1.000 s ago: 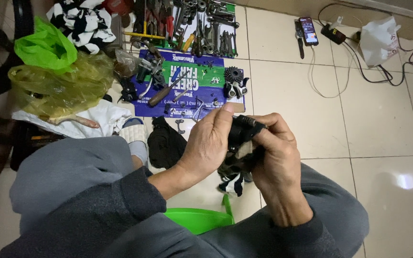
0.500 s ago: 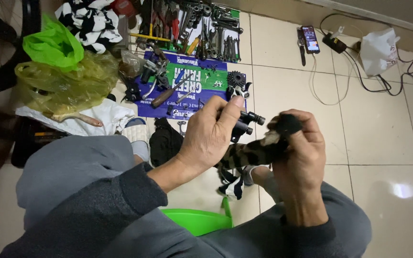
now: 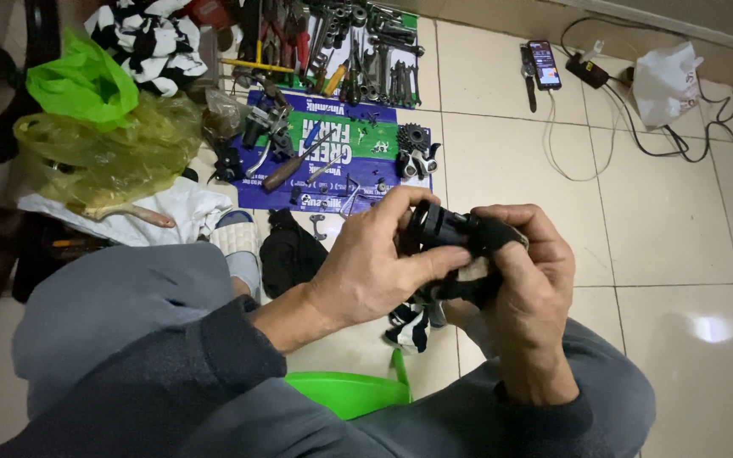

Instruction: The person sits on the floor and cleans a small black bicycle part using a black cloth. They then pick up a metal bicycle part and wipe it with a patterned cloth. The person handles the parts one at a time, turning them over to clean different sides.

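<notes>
My left hand (image 3: 375, 263) grips a black cylindrical metal part (image 3: 436, 229) held above my lap. My right hand (image 3: 523, 280) presses a dirty black rag (image 3: 489, 240) around the other end of that part. A black and white striped end of cloth (image 3: 409, 326) hangs below both hands. The fingers of both hands hide most of the part.
A blue and green mat (image 3: 332, 157) on the tiled floor carries a screwdriver (image 3: 294, 165), a cog set (image 3: 413, 140) and small parts. Behind it lie many hand tools (image 3: 358, 42). Green and yellow plastic bags (image 3: 99, 127) sit left, a phone (image 3: 545, 64) and cables right, a green bowl (image 3: 349, 392) below.
My hands have come back together: the right hand slid the rag leftward along the part, and the left hand closed around its end again.
</notes>
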